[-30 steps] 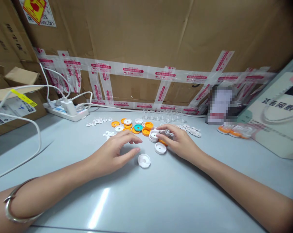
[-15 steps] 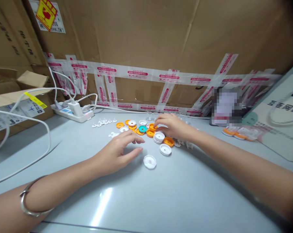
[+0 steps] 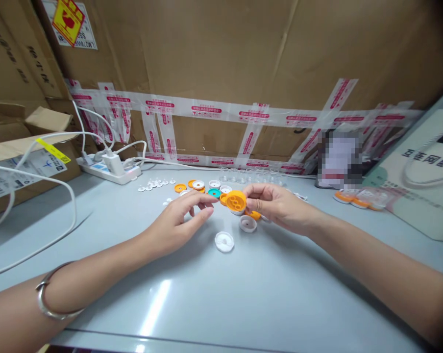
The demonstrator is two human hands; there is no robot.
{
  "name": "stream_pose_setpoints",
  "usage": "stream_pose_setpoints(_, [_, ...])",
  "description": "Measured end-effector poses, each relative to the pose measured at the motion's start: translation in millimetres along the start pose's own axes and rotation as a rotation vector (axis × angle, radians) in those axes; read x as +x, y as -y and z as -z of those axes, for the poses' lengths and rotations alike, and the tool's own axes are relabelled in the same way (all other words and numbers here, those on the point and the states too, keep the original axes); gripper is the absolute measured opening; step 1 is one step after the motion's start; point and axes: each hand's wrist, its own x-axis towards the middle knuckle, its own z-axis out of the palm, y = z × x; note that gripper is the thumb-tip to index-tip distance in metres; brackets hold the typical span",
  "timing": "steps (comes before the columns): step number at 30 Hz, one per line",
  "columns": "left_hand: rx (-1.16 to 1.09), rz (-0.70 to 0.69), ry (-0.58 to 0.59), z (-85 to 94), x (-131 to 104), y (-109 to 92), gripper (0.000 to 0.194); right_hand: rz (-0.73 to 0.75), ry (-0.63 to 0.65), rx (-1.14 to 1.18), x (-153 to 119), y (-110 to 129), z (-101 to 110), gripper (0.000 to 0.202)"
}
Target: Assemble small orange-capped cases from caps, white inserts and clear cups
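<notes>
Carton (image 3: 207, 59) behind, orange cap (image 3: 236, 201) overlapping white disc (image 3: 237, 213)

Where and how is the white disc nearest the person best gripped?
Likely by opposite sides of its outer rim, pinched from above: the white disc lies flat, apart from the others. The left hand suits, being empty and close by.

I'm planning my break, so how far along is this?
Three orange pieces with clear tops, at the right, look done. The right hand holds an orange disc; the left hand looks empty. The loose discs, white pegs and clear parts seem left to assemble; they are too crowded to count.
</notes>
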Motion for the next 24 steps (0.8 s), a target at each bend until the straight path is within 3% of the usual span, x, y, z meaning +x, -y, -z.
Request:
stream_pose_setpoints(9, [-0.173, -0.005, 0.079, -8.5, 3, -5, 0.03, -0.021, 0.027, -0.061, -8, 4, -18, 0.031])
stream_pose_setpoints(14, [-0.059, 0.011, 0.138, -6.3, 0, -1, 0.029, -0.043, 0.021, -0.232, -10, -1, -18, 0.025])
stream_pose_setpoints(19, [0.081, 0.037, 0.28, -5.5, -8, -2, 0.051, -0.021, 0.066, -0.448, -11, -5, -16, 0.013])
stream_pose_setpoints(24, [0.122, 0.03, 0.253, -15.4, -8, -1, 0.048, -0.001, 0.087, -0.533, -8, -5, -17, 0.01])
